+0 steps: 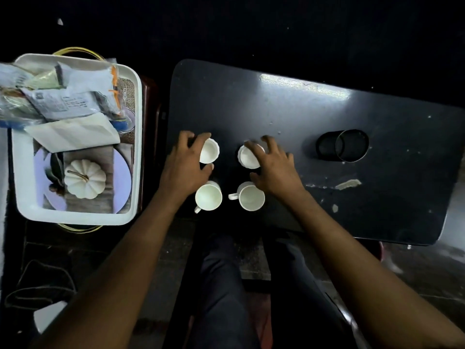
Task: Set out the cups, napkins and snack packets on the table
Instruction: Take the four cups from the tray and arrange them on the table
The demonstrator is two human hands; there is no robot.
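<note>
At the bottom centre of the frame are the person's legs in dark trousers point(221, 285), with both bare forearms reaching up from the lower corners. Above them, on the near edge of the dark, scuffed rectangular table point(327, 109), two small white ceramic cups stand upright side by side: the lower-left cup point(208, 197), its handle pointing down-left, and the lower-right cup point(251, 196), its handle pointing left. Just above these, the left hand point(186, 167) grips the upper-left cup point(209, 153), another white ceramic one, with fingers curled round its far side and thumb on the near side. The right hand point(274, 170) holds the matching upper-right cup point(249, 157) from above, fingers spread and bent over its rim. To the right, well apart from the cups, a black mesh cylindrical holder point(343, 146) lies on its side on the table. At the left of the frame, beside the table, a white rectangular plastic tray point(75, 217) holds a small white pumpkin point(85, 178) on a lilac round plate point(123, 177), above that a folded white paper napkin point(75, 134), and at the upper left a heap of pale, crinkled snack packets point(63, 96).
</note>
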